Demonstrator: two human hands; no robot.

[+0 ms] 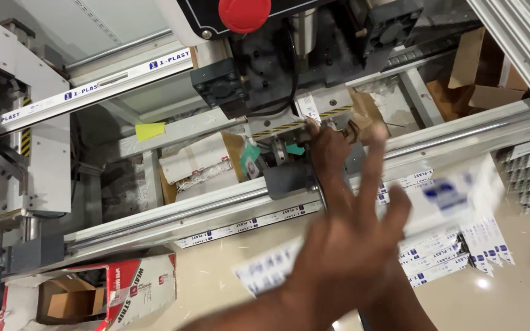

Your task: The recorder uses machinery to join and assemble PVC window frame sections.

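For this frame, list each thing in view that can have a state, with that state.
Left hand: open, fingers spread, motion-blurred, holding nothing.
Right hand: fingertips touching the machine head; grip unclear.
White profile strip: in the air, blurred.
Red knob: partly cut off; setting unclear.
Cardboard box: open, on the floor.

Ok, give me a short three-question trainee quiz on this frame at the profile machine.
1. True or false: the red round button sits higher in the picture than both hands.
2. The right hand reaches to: A) the machine head just below the yellow-and-black striped strip; B) a red-and-white carton; C) the floor.
3. How are the fingers of the blurred left hand held?
Key: 1 true; 2 A; 3 spread open.
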